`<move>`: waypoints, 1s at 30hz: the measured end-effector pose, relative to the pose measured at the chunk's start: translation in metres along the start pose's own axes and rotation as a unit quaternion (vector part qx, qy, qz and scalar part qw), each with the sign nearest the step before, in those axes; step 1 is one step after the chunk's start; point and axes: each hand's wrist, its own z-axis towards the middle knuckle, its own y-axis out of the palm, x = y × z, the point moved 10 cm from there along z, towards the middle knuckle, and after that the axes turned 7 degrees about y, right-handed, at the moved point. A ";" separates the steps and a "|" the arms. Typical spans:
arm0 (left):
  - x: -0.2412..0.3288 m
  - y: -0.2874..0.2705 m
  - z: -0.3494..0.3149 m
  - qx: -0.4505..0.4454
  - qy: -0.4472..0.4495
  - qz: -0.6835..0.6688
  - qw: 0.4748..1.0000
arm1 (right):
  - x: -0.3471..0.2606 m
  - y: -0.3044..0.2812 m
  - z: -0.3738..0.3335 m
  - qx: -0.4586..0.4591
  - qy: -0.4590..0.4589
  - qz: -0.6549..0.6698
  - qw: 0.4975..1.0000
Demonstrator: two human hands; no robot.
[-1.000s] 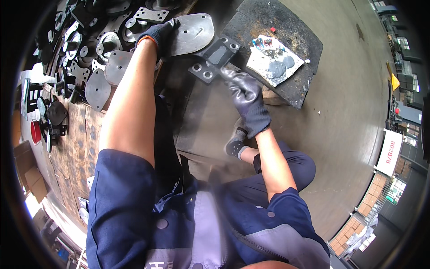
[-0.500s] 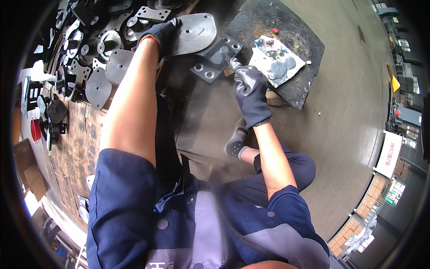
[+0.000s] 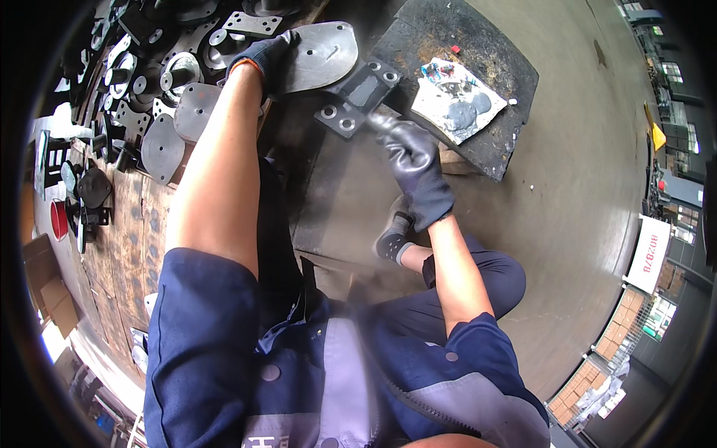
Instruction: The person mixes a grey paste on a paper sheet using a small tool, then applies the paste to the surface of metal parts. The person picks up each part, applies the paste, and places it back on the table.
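My left hand [image 3: 269, 58], in a dark glove, grips the edge of a rounded grey metal plate [image 3: 320, 56] with small holes. Joined to or overlapping that plate is a dark rectangular plate [image 3: 347, 113] with pairs of ringed holes; I cannot tell which. A lighter grey smear [image 3: 366, 91] lies across its middle. By the near corner of the dark plate, my gloved right hand [image 3: 413, 153] has its fingers curled together. Its fingertips are blurred, and a thin blurred shape seems to stick out from them toward the dark plate; its kind cannot be made out.
Right of the plates, a dark, worn board [image 3: 493, 71] carries a white sheet [image 3: 441, 116] with grey paste [image 3: 469, 110] on it. Many metal parts crowd the wooden bench [image 3: 123, 243] on the left. My shoe [image 3: 394, 235] rests on the floor below my right hand.
My right hand has drawn slightly down and left along the dark plate, its pointing finger now blurred by motion. The left hand and the rounded plate have barely shifted.
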 end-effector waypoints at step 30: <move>0.004 0.002 0.006 -0.005 -0.005 -0.001 1.000 | 0.062 -0.018 0.015 0.126 0.365 0.107 0.916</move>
